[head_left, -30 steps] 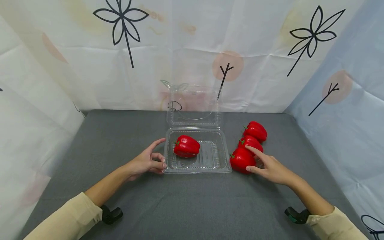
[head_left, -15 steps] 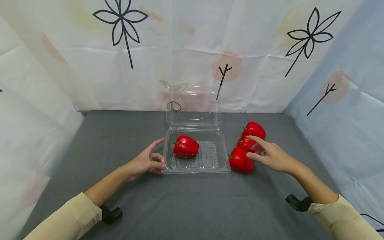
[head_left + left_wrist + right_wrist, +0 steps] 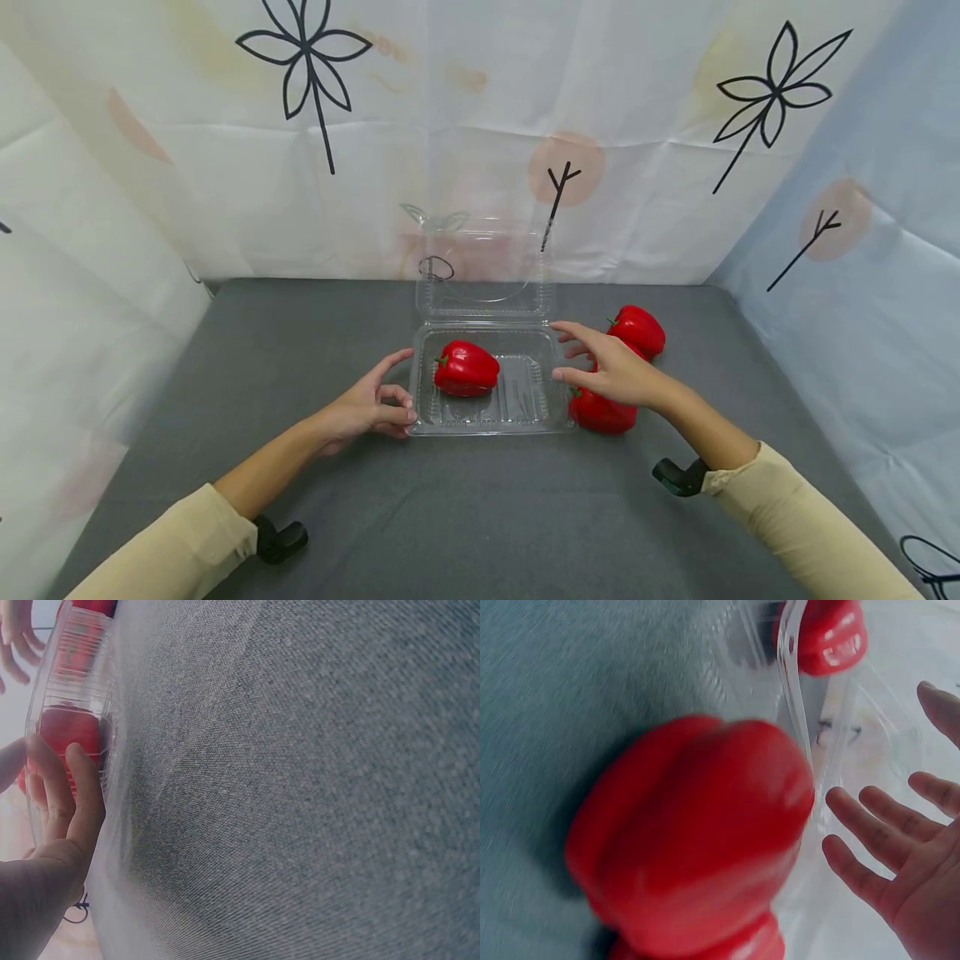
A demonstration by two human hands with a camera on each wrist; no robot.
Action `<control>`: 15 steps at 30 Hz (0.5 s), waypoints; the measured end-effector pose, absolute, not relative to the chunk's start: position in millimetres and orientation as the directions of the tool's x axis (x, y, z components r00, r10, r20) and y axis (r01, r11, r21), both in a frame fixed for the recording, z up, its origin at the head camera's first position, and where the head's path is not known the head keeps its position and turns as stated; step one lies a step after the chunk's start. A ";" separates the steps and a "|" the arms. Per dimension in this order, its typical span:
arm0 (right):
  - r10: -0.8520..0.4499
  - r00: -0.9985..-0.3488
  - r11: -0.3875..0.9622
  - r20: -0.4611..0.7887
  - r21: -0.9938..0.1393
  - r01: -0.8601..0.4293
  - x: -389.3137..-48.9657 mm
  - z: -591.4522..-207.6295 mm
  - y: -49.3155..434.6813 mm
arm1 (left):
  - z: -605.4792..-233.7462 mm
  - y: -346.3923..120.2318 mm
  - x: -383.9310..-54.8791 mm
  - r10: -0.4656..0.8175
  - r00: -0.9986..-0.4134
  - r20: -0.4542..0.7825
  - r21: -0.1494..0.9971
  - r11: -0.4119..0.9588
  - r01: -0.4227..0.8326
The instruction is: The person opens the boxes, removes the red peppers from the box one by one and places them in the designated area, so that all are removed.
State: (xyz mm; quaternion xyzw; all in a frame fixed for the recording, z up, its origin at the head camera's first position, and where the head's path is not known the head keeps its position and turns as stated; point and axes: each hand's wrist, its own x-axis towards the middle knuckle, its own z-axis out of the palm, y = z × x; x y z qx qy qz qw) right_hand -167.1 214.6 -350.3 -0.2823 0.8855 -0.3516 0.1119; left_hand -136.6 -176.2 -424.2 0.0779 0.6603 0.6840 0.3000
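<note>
A clear plastic clamshell container [image 3: 536, 417] stands with its lid [image 3: 487, 308] raised at the back. Inside its left half lies one red bell pepper [image 3: 467, 368]. My left hand [image 3: 367, 406] holds the container's left rim, the thumb near the front corner; the left wrist view shows its fingers [image 3: 86, 795] against the outer wall. My right hand [image 3: 611, 364], fingers spread and holding nothing, hovers over the container's right edge, partly hiding the peppers beneath. In the right wrist view its open palm [image 3: 930, 900] is beside a large red bell pepper [image 3: 697, 832].
To the container's right, a red bell pepper [image 3: 637, 329] lies at the back and another [image 3: 602, 412] at the front, with a third mostly hidden between them. A grey cloth covers the table [image 3: 465, 517]. Patterned white curtains [image 3: 465, 100] surround it.
My right hand has lifted off the peppers on the right and moved left to the container's right edge, with nothing in it. My left hand stays on the rim.
</note>
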 end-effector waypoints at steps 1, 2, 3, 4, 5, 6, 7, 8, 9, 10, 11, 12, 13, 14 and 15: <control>-0.587 -0.809 0.589 -0.005 -0.688 -0.424 -167.9 -351.3 210.2 | -424.5 -176.1 -136.9 0.514 -0.807 -0.290 0.950 0.050 -0.309; -0.594 -0.804 0.589 -0.013 -0.687 -0.424 -168.6 -352.5 205.9 | -424.8 -176.0 -137.1 0.514 -0.807 -0.291 0.949 0.049 -0.311; -0.602 -0.799 0.587 -0.023 -0.691 -0.422 -169.1 -353.7 201.4 | -425.0 -176.0 -137.3 0.515 -0.806 -0.292 0.949 0.047 -0.313; -0.610 -0.792 0.587 -0.031 -0.689 -0.425 -169.5 -355.0 197.3 | -425.2 -176.0 -137.5 0.516 -0.806 -0.292 0.948 0.047 -0.313; -0.616 -0.787 0.592 -0.040 -0.683 -0.429 -170.0 -356.4 192.9 | -425.3 -176.1 -137.6 0.517 -0.805 -0.291 0.948 0.046 -0.314; -0.623 -0.781 0.596 -0.046 -0.674 -0.436 -170.6 -358.0 188.8 | -425.3 -176.2 -137.7 0.517 -0.804 -0.293 0.948 0.047 -0.315; -0.630 -0.775 0.597 -0.053 -0.671 -0.440 -171.1 -359.6 184.5 | -425.4 -176.3 -137.8 0.518 -0.803 -0.294 0.947 0.046 -0.317; -0.635 -0.770 0.601 -0.060 -0.664 -0.444 -171.6 -361.0 180.4 | -425.3 -176.4 -137.9 0.518 -0.803 -0.294 0.947 0.046 -0.317; -0.643 -0.763 0.602 -0.064 -0.657 -0.453 -172.2 -362.9 176.6 | -425.2 -176.7 -138.0 0.519 -0.803 -0.294 0.947 0.045 -0.318; -0.652 -0.755 0.603 -0.067 -0.650 -0.463 -172.9 -364.6 172.9 | -425.1 -176.8 -138.1 0.519 -0.802 -0.294 0.947 0.045 -0.318; -0.658 -0.749 0.605 -0.073 -0.644 -0.468 -173.6 -366.4 169.3 | -424.9 -176.9 -138.3 0.520 -0.802 -0.295 0.946 0.044 -0.320; -0.665 -0.742 0.604 -0.079 -0.641 -0.474 -174.3 -368.1 165.9 | -424.9 -176.9 -138.4 0.520 -0.801 -0.296 0.946 0.044 -0.321; -0.671 -0.736 0.605 -0.086 -0.638 -0.477 -175.0 -369.4 162.8 | -424.4 -176.9 -138.6 0.520 -0.801 -0.296 0.946 0.045 -0.321; -0.676 -0.731 0.606 -0.093 -0.633 -0.481 -175.7 -370.7 159.9 | -423.9 -177.0 -138.6 0.521 -0.800 -0.297 0.946 0.045 -0.321; -0.680 -0.727 0.609 -0.099 -0.629 -0.483 -176.4 -371.9 157.1 | -423.5 -177.1 -138.5 0.521 -0.800 -0.299 0.946 0.048 -0.322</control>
